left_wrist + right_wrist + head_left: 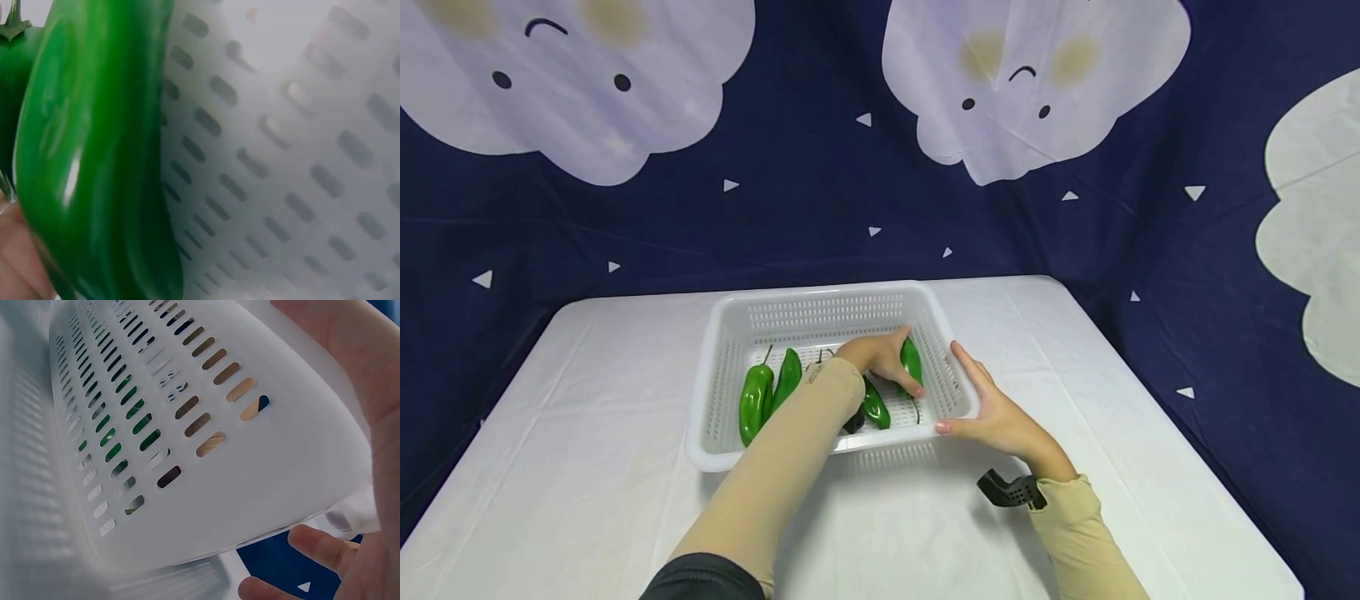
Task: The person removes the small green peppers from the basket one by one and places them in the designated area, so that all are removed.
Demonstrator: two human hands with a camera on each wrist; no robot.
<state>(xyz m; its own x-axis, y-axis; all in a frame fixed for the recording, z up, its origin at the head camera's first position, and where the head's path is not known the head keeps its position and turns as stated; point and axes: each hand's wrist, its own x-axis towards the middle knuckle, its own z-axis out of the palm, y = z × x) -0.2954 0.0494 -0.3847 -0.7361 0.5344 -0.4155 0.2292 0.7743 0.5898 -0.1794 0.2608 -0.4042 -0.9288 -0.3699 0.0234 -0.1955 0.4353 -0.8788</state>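
In the head view, my left hand [880,357] reaches into a white plastic basket [820,293]. Its thumb and fingers hold a green pepper [911,362] at the basket's right end. Close below that hand lies another green pepper [876,406]. A large green pepper [100,150] fills much of the left wrist view, with a fingertip at its lower left. My right hand [1000,421] grips the basket's front right corner, thumb at the front rim and fingers along the right side. Through the slots of the basket wall [281,462], bits of green show in the right wrist view.
More green peppers [756,404] lie in the left part of the basket, partly behind my left sleeve [797,467]. A white cloth covers the table [587,433]. Behind it hangs a dark blue curtain [805,217] with cloud prints.
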